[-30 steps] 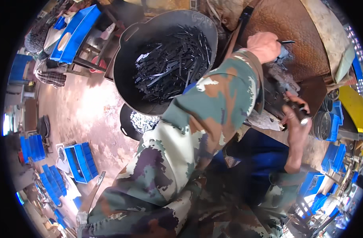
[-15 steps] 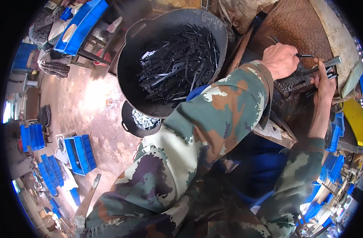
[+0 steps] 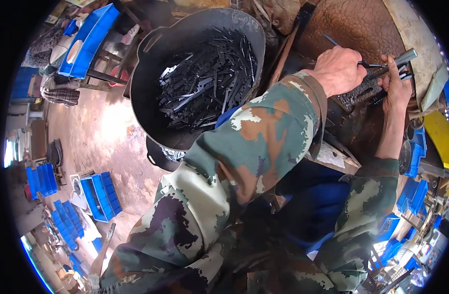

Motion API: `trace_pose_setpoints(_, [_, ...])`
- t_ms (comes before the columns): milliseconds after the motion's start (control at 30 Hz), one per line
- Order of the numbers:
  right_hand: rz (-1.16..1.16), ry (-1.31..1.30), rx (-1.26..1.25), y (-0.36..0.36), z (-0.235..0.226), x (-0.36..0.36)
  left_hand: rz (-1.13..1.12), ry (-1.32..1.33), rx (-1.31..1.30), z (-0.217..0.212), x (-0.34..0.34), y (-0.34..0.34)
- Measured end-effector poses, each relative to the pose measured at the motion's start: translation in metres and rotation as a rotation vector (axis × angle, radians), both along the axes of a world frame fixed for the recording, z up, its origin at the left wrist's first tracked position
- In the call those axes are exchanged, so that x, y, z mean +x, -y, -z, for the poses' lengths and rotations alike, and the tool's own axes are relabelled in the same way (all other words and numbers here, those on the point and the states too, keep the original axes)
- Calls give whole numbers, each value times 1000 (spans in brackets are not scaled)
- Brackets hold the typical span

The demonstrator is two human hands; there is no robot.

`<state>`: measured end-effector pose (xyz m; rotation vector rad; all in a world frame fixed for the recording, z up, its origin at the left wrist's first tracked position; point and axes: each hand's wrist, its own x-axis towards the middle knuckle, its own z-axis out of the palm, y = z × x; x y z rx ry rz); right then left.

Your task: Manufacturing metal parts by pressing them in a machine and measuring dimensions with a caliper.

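My left hand (image 3: 338, 72) is closed in a fist round a thin dark rod (image 3: 372, 65). One end sticks out toward my right hand, and a thin dark length also shows beyond the knuckles. Just to the right, my right hand (image 3: 397, 87) is closed on a grey metal bar (image 3: 406, 57) with a round end, thumb up against it. Small dark pieces (image 3: 406, 76) show beside its fingers; their kind I cannot make out. Both hands are over a dark, wet-looking work surface (image 3: 354, 95). What lies inside my left fist is hidden.
A large black tub (image 3: 140, 98) full of dark flat metal strips (image 3: 209, 78) stands left of my hands. Below it, a smaller black bucket (image 3: 158, 159) is partly covered. A brown, crusted sheet (image 3: 354, 24) rises behind. Blue bins (image 3: 102, 196) stand on the floor at left.
The view has shifted slightly, so the tub and my left hand appear further left. Both hands keep their grips, and the rod's end stays close to my right hand.
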<state>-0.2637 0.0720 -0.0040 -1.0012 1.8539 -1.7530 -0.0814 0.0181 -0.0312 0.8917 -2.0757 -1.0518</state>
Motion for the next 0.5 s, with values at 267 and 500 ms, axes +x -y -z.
trace_pose_setpoints(267, [56, -144, 80, 6, 12, -18, -10, 0, -158, 17, -7, 13])
trace_pose_setpoints(500, [80, -155, -15, 5, 8, 0, 52, -65, -216, 16, -3, 16])
